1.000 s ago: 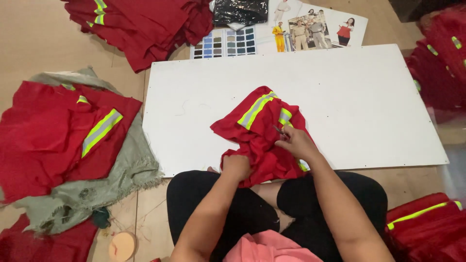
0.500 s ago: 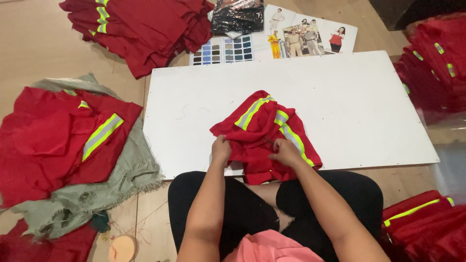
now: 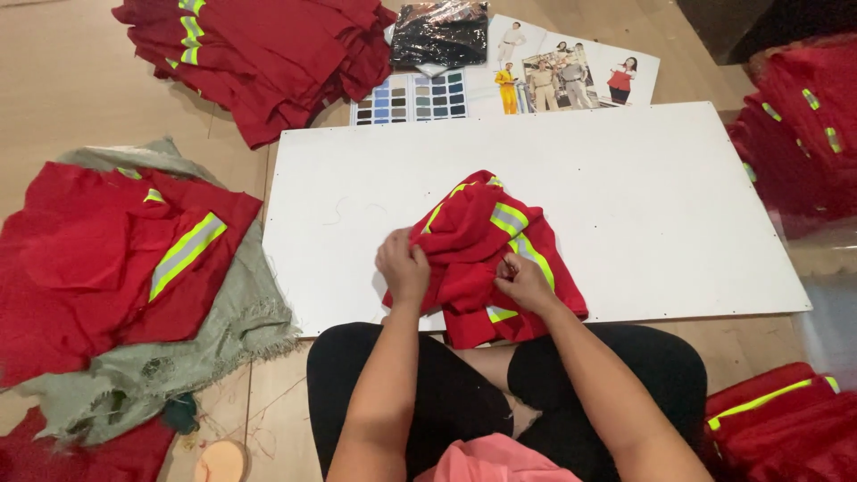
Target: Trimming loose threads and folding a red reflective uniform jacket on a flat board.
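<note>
Clamped by both the left hand (image 3: 403,264) and right hand (image 3: 525,281), the bunched red garment (image 3: 482,259) is held on the white board (image 3: 643,205), long axis running diagonally from near-right to far-left.

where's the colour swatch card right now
In the head view the colour swatch card lies on the floor just past the far edge of the white board, between the red garment pile and the photo sheet.

a red work garment (image 3: 478,254) with yellow-green and grey reflective stripes lies bunched and crumpled at the near edge of a white board, its lower part hanging over that edge toward the lap. the cloth is folded over itself in loose heaps, stripes showing across the top and right side and one short band near the bottom. both hands grip its folds.
</note>
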